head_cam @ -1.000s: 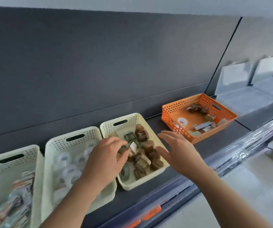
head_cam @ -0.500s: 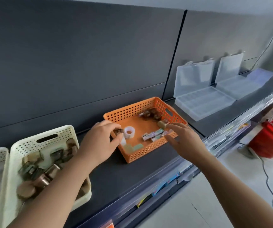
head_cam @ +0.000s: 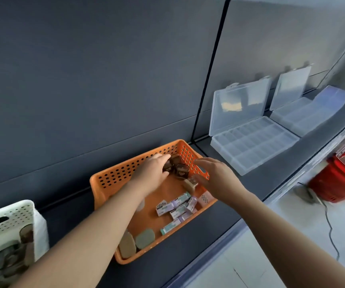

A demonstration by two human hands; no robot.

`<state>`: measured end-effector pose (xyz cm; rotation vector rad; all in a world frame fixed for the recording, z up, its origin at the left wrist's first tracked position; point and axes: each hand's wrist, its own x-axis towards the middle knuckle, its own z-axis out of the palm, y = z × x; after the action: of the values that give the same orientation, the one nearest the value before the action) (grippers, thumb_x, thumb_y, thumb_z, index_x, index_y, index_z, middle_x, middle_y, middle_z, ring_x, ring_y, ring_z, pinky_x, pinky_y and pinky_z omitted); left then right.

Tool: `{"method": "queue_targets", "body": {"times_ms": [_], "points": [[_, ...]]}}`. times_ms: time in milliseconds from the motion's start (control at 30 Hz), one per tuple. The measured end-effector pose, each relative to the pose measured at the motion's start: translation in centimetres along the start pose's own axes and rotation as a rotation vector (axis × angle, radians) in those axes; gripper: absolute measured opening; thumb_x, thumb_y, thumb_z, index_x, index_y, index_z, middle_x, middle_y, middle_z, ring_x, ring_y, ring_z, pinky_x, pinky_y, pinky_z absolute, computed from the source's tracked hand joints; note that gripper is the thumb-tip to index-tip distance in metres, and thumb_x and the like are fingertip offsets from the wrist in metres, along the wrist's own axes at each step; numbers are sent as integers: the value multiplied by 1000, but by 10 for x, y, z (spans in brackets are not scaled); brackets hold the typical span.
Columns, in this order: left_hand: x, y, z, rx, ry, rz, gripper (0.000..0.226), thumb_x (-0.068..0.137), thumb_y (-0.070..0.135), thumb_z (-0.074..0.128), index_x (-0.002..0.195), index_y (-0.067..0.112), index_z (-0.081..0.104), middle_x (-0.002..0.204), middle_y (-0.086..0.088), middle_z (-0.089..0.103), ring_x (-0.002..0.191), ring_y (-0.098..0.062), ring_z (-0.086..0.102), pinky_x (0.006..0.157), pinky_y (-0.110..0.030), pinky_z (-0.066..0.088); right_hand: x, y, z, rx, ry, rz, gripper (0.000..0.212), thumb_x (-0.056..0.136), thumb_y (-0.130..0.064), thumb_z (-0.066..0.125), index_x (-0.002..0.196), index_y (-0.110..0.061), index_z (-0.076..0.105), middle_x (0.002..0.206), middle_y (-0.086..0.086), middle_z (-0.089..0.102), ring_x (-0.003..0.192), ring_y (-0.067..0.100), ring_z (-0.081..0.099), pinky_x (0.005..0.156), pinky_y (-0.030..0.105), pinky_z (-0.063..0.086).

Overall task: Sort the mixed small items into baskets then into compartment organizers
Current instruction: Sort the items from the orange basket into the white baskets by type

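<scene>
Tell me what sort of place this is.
Probably a shop or stockroom: a dark grey shelf with back panels, a clear label rail along its front edge, and a red plastic shopping basket on the floor.

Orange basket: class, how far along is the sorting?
Done: the white basket holds brown items. In hand: the left hand touches brown pieces in the orange basket; the right hand hovers open. Left: small boxes and oval pads; the clear organizer looks empty.

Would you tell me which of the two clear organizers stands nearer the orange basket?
The left organizer, directly beside the orange basket; the other organizer sits farther right, beyond it.
</scene>
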<state>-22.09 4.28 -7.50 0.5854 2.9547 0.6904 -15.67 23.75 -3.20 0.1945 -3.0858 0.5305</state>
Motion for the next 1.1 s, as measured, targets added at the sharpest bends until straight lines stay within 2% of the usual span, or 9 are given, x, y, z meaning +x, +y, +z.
{"method": "queue_targets", "body": {"times_ms": [100, 267, 433, 567, 667, 733, 833, 967, 1100], "points": [[19, -4, 19, 45, -41, -49, 52, 91, 21, 61, 140, 24, 44, 139, 1, 50, 127, -21, 45, 103, -35, 39, 21, 2, 5, -45, -62, -50, 44, 92, -33, 58, 134, -24, 52, 138, -5, 52, 126, 14, 48, 100, 30, 42], [6, -10, 18, -88, 52, -109, 41, 86, 20, 68, 125, 21, 55, 121, 3, 60, 113, -19, 54, 89, -28, 41, 54, 2, 17, -157, -104, -208, 39, 92, -33, 55, 130, -22, 55, 131, -2, 58, 126, 19, 46, 105, 31, 35], [-34, 1, -1, -750, 174, -400, 28, 91, 9, 60, 115, 23, 58, 106, 12, 59, 100, -2, 55, 82, -10, 41, 81, 13, 32, -264, -154, -379, 27, 87, -33, 50, 109, -28, 64, 108, -10, 68, 114, 13, 55, 111, 25, 10], [-45, 24, -3, -1420, 152, -600, 25, 97, 4, 40, 115, 5, 57, 109, -18, 60, 96, -26, 60, 74, -32, 55, 84, 27, 14, -42, -143, -446, 25, 85, -29, 61, 108, -26, 68, 105, -7, 70, 106, 15, 56, 109, 27, 25], [-33, 41, 12, -1098, 79, -636, 15, 91, 22, 62, 102, 12, 62, 100, -12, 66, 85, -22, 64, 76, -35, 53, 83, 43, -7, 265, -72, -343, 34, 80, -22, 72, 114, -22, 68, 108, -3, 70, 99, 12, 61, 92, 26, 45], [-18, 51, 26, -675, -23, -588, 32, 74, 38, 77, 98, 22, 63, 103, 4, 65, 93, -15, 61, 82, -32, 49, 86, 53, -11, 367, -56, -338, 33, 77, -19, 75, 110, -22, 70, 105, -4, 71, 92, 7, 64, 82, 15, 48], [2, 65, 41, -304, -166, -537, 58, 66, 50, 79, 117, 29, 59, 129, 8, 55, 114, -14, 53, 95, -33, 46, 91, 62, -11, 412, -85, -351, 35, 76, -15, 76, 110, -21, 70, 103, -4, 71, 89, 6, 66, 81, 13, 50], [7, 66, 45, -203, -196, -565, 64, 69, 48, 79, 126, 31, 55, 135, 7, 52, 113, -13, 55, 90, -28, 46, 89, 61, -8, 413, -121, -353, 37, 76, -17, 75, 112, -23, 69, 103, -2, 71, 90, 12, 66, 85, 30, 54], [-23, 66, 16, -175, 10, -610, 57, 71, 44, 79, 123, 35, 58, 123, 13, 59, 102, -9, 58, 78, -23, 46, 85, 46, -5, 421, -117, -411, 35, 79, -17, 74, 113, -22, 69, 97, -8, 67, 86, 9, 64, 78, 19, 50]]}}
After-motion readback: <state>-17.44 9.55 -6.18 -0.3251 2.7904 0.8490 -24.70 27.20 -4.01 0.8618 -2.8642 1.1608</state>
